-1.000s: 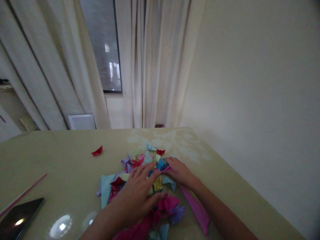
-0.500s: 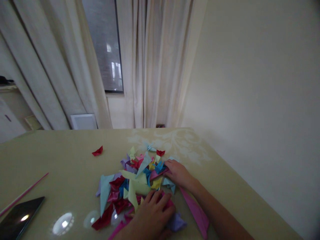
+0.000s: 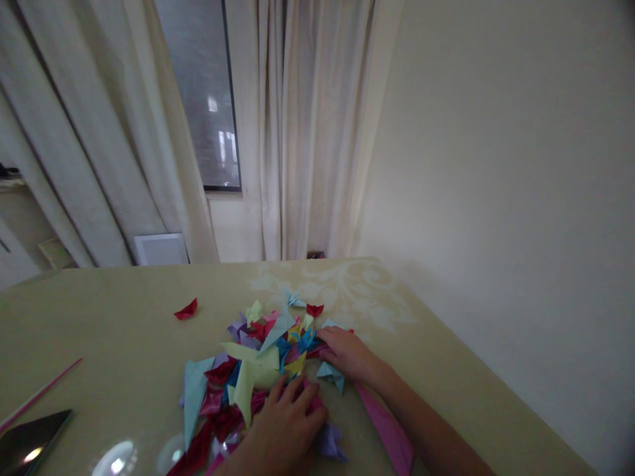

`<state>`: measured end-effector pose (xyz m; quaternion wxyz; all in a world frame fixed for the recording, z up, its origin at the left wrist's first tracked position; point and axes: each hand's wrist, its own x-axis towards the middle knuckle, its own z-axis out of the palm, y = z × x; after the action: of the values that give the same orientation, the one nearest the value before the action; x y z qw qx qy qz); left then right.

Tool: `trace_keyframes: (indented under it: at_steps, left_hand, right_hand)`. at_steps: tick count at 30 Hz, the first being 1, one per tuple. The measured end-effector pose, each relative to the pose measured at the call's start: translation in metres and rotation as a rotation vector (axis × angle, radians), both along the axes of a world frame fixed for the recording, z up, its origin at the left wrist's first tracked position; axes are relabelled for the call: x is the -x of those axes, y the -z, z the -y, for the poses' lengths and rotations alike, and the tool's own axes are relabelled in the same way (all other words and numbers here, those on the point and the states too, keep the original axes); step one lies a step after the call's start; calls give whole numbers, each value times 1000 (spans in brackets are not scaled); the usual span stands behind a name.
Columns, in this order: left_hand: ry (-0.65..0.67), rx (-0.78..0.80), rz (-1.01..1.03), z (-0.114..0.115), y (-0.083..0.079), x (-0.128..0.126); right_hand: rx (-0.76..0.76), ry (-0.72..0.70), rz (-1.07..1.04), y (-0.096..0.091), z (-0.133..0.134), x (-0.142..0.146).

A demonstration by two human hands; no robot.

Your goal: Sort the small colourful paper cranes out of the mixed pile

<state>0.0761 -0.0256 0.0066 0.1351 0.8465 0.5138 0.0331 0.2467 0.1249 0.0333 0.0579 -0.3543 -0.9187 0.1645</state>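
A pile of folded paper pieces in many colours lies on the table. My left hand [image 3: 290, 420] rests palm down on its near side, fingers apart over pink and magenta paper. At the pile's right edge my right hand [image 3: 347, 352] lies with fingers stretched over dark pink and blue pieces. Between the hands are a yellow folded piece [image 3: 296, 365] and a light blue one [image 3: 331, 377]. A large pale green folded piece [image 3: 262, 370] tops the pile left of my hands. Purple paper [image 3: 331, 441] shows beside my left hand, and a long pink folded piece [image 3: 385, 426] lies by my right forearm.
A red paper boat [image 3: 186, 310] sits apart at the back left. A dark phone or tablet [image 3: 32, 439] and a thin pink stick [image 3: 47, 390] lie on the left of the table [image 3: 124, 330]. A wall [image 3: 496, 198] runs along the right side.
The view has shifted slightly, so most things sit a little further left. Both hands stay on the pile, with no piece clearly picked up or let go.
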Motion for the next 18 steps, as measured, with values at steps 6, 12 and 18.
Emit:
trace_keyframes:
  at_steps: [6,12,18]
  left_hand:
    - [-215,-57,-227,-1,-23,12]
    - [-287,-106,-292,8,-33,11]
    - [-70,-135,-143,1,-22,-33]
  right_hand:
    - [-84,131,-77,-35,-14,-36]
    - [13,289,216,-52,-13,-55]
    - [-23,182,303,-33,1,-30]
